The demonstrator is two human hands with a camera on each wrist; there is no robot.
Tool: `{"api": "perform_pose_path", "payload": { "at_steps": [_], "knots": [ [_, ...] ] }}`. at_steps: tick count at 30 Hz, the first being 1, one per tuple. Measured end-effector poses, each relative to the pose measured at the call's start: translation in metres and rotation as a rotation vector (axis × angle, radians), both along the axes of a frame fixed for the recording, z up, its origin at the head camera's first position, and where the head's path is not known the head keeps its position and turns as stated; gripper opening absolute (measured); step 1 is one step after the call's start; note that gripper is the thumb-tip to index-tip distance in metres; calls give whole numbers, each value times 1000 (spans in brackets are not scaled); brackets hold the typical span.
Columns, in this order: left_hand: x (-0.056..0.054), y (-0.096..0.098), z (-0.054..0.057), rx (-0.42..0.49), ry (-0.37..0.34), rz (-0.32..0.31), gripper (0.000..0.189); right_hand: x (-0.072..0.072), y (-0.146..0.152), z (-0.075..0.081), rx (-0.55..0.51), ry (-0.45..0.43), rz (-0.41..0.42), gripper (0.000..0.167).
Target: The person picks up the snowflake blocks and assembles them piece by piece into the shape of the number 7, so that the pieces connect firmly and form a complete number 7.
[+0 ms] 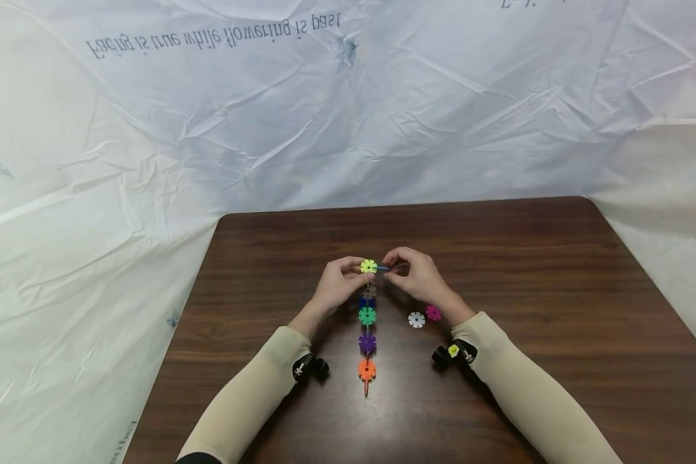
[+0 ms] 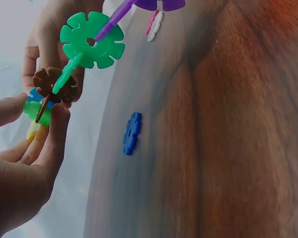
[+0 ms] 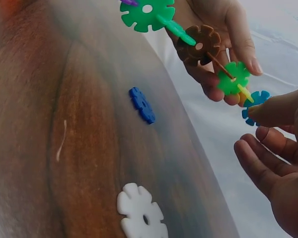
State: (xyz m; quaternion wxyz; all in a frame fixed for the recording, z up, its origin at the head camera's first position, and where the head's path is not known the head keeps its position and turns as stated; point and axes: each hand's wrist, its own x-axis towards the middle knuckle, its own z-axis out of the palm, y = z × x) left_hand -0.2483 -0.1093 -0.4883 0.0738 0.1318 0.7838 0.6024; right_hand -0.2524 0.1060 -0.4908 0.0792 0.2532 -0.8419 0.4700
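A chain of slotted plastic flower discs runs away from me. Its near part has an orange disc [image 1: 367, 370], a purple disc [image 1: 367, 343] and a green disc [image 1: 367, 316]. Beyond them come a brown disc [image 3: 199, 45], a light green disc [image 3: 233, 78] and a yellow disc [image 1: 368, 266]. My left hand [image 1: 338, 283] pinches the chain's far end between thumb and fingers, around the light green and yellow discs. From the right, my right hand [image 1: 416, 276] pinches a light blue disc [image 3: 256, 106] against the yellow one. Fingers partly cover that joint.
A dark blue disc [image 2: 132, 134] lies loose on the brown table [image 1: 255, 322], beneath the raised chain. A white disc [image 1: 416, 320] and a magenta disc [image 1: 433, 312] lie near my right forearm. White sheeting [image 1: 348, 129] hangs behind the table's far edge.
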Motion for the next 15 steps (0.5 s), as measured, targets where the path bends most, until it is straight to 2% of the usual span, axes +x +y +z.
{"api": "perform_pose_path", "payload": {
  "at_steps": [12,15],
  "knots": [
    [-2,-17,0,61,-25,54,38,1,-13,-18,131,-21,43,32],
    [-1,-20,0,66,-27,55,37,3,-18,-20,192,-31,57,32]
  ]
}}
